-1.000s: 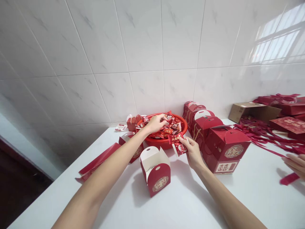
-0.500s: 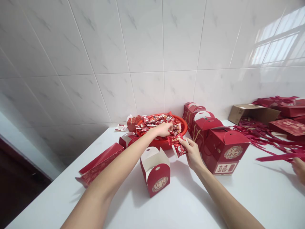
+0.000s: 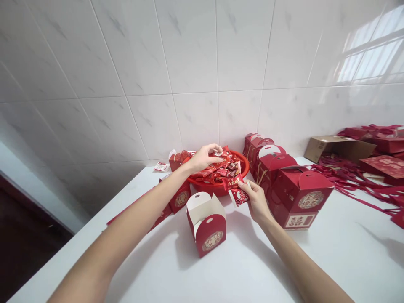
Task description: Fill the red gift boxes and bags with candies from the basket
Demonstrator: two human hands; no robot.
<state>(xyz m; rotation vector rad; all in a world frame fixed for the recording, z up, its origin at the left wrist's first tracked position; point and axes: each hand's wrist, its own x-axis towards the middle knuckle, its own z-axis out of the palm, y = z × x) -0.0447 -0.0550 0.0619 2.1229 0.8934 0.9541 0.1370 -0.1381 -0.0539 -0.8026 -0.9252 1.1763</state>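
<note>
My left hand (image 3: 205,159) is over a round red basin (image 3: 246,167) heaped with small wrapped candies (image 3: 211,174). Its thumb and fingers are apart, with wrappers visible between them and nothing plainly held. At the basin's near right side, my right hand (image 3: 257,203) pinches two red candy packets (image 3: 239,197) between thumb and fingers. A red gift box (image 3: 211,237) with a round gold emblem stands on the table between my forearms, its white-lined top flaps raised.
Closed red gift boxes (image 3: 303,189) stand in a row right of the basin. Other red boxes (image 3: 180,198) lie partly behind my left forearm. Farther right are a brown carton (image 3: 325,147) and tangled dark red ribbons (image 3: 353,185). A tiled wall (image 3: 195,122) rises behind the white table (image 3: 252,269).
My left hand has lifted off the candies' right side and moved left and back, its fingers spreading. My right hand keeps its packets. Another person's hand at the right edge has left view.
</note>
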